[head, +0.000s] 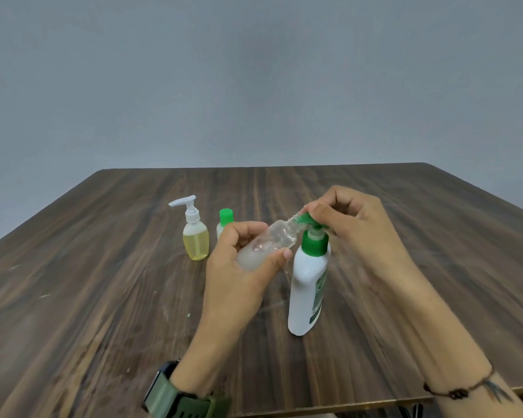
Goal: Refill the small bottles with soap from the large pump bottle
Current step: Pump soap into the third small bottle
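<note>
A tilted small clear bottle (266, 241) is gripped by the left hand (242, 267) at the nozzle of the large pump bottle (310, 285) on the tabletop (103, 297); the pump head (310, 220) is pressed by the right hand (354, 224), fingers curled over it; the mouth should be kept under the nozzle.

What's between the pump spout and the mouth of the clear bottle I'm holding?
Nothing visible. The left hand tilts the clear bottle so its open mouth meets the spout of the large pump bottle, and the right hand presses the green pump head.
</note>
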